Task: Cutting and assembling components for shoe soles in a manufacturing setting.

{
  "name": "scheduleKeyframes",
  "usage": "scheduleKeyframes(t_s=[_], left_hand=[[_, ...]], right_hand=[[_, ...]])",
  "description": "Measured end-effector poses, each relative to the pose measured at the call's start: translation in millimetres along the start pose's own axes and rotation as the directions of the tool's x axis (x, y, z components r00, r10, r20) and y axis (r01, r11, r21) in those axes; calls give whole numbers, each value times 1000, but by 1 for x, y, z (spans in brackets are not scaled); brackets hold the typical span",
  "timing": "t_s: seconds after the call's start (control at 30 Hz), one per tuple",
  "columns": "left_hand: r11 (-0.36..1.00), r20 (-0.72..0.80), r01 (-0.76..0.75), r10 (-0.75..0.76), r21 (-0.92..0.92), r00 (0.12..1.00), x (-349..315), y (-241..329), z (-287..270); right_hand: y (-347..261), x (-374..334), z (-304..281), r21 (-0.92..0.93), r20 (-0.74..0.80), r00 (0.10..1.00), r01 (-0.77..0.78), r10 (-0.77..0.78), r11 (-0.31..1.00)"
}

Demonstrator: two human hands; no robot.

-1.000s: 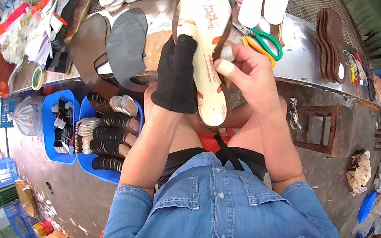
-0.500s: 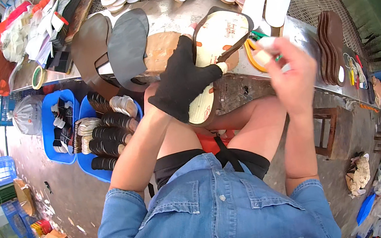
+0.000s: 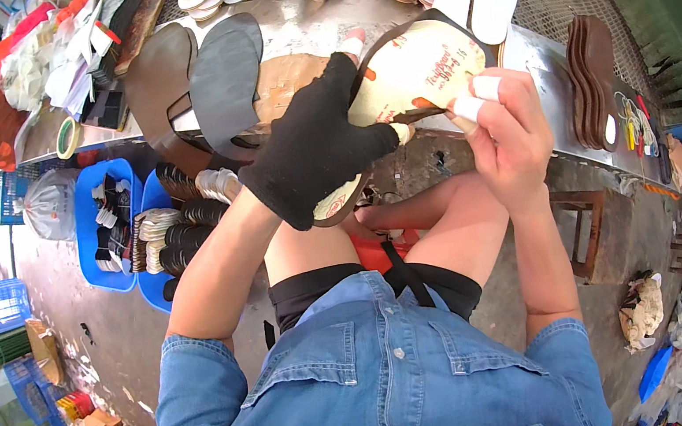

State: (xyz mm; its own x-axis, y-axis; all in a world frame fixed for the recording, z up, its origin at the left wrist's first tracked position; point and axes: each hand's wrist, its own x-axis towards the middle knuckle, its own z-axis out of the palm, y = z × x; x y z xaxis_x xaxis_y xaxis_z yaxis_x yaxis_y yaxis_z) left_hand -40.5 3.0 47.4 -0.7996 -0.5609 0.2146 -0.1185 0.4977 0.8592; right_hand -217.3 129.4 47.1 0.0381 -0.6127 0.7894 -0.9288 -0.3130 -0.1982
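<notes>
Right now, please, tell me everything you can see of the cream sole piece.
The cream sole piece has rounded ends, reddish-brown print and patches, and a dark, leather-like border. It slants with its broader end up and to the right, over the near edge of the workbench. The black-gloved left hand grips it and hides its middle; the right hand seems to pinch the border.
</notes>
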Motion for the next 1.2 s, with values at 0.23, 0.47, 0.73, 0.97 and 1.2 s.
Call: scheduleKeyframes(t_s=[0.23, 0.47, 0.73, 0.97, 1.2], left_hand=[[999, 28, -35, 34, 38, 999, 1, 2, -3], [1000, 24, -8, 9, -30, 1000, -2, 5, -1], [991, 129, 70, -85, 118, 988, -5, 5, 2], [988, -13, 118, -120, -102, 993, -13, -3, 25], [717, -193, 125, -345, -686, 919, -6, -2, 37]], right_hand=[[-10, -1, 0, 24, -78, 996, -44, 45, 999], [-3, -2, -3, 24, 27, 1000, 4, -5, 1000], [-20, 13, -8, 162, 204, 933, -330, 296, 930], [-24, 34, -11, 120, 412, 791, -540, 453, 833], [-49, -15, 34, 600, 392, 543, -763, 742, 240]])
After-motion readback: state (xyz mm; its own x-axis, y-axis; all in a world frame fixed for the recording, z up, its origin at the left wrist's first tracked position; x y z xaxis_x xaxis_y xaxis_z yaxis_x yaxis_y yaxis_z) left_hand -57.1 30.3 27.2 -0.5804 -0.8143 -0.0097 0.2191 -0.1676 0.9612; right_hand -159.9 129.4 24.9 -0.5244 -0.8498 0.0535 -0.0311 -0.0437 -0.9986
